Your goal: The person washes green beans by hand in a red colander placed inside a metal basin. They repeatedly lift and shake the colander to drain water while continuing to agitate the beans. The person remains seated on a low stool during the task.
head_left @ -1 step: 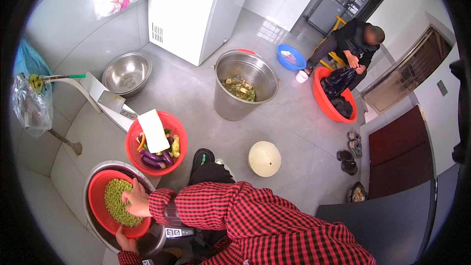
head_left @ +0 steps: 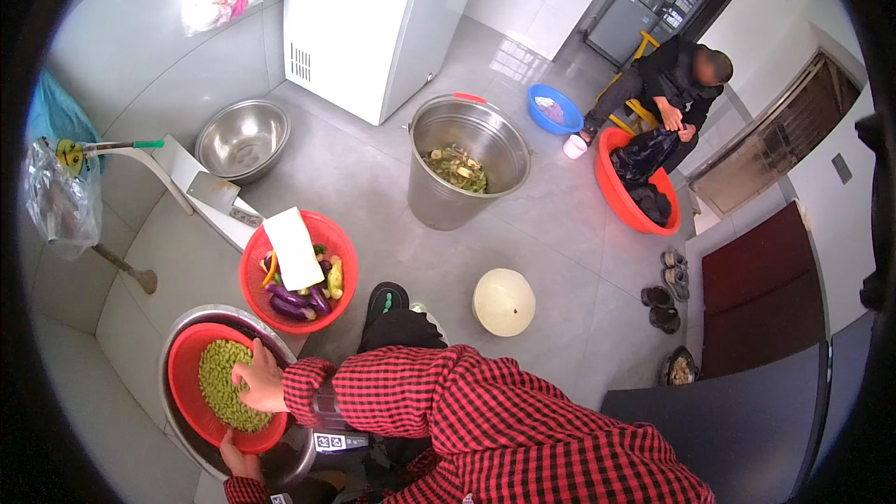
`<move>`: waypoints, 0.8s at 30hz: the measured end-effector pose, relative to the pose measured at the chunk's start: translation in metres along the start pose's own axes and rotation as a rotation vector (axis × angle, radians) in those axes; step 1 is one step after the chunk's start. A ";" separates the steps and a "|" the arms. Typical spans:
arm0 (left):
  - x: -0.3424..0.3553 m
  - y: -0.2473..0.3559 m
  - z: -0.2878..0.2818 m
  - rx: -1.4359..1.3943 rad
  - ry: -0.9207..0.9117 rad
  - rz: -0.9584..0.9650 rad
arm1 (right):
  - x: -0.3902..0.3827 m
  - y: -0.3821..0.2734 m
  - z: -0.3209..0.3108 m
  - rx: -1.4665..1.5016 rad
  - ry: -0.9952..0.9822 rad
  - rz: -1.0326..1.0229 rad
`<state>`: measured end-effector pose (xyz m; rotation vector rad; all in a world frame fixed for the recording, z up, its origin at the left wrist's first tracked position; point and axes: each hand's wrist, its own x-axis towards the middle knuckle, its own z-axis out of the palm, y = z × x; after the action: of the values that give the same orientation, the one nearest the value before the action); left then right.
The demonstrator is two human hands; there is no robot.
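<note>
At the lower left, a red plastic basket (head_left: 183, 383) of shelled green beans (head_left: 224, 386) sits inside a wide steel basin (head_left: 299, 453). My left hand (head_left: 239, 459) grips the basket's near rim, its thumb on the edge and the other fingers mostly hidden. Over the right side of the beans is my right hand (head_left: 261, 381), fingers apart, with fingertips at the beans and no held object visible. Just beyond stands another red basket (head_left: 347, 266) with purple eggplants (head_left: 292, 306), peppers and a white slab-like piece (head_left: 293, 250) across it.
A cleaver (head_left: 215, 192) lies on a white board beside a steel bowl (head_left: 245, 140). A steel bucket (head_left: 467, 196) with vegetable scraps and a round cream-coloured object (head_left: 504, 302) stand on the floor. At far right, a seated person (head_left: 686, 84) handles black cloth over a red tub (head_left: 611, 189).
</note>
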<state>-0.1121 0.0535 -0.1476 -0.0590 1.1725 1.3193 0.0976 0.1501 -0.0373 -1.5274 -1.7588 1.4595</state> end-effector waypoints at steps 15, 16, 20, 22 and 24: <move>-0.013 0.007 -0.005 -0.056 0.062 0.072 | -0.006 -0.021 0.006 0.023 0.017 -0.014; -0.012 0.007 -0.005 -0.058 0.072 0.075 | -0.007 -0.022 0.007 0.010 0.000 -0.010; -0.012 0.006 -0.005 -0.095 0.108 0.054 | -0.005 -0.022 0.006 -0.030 -0.036 0.010; -0.012 0.005 -0.005 -0.082 0.090 0.057 | -0.005 -0.021 0.006 -0.030 -0.030 0.009; -0.012 0.005 -0.004 -0.073 0.091 0.058 | -0.004 -0.019 0.007 -0.025 -0.026 0.015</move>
<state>-0.1162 0.0443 -0.1388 -0.1402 1.2106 1.4229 0.0840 0.1463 -0.0218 -1.5442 -1.7903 1.4767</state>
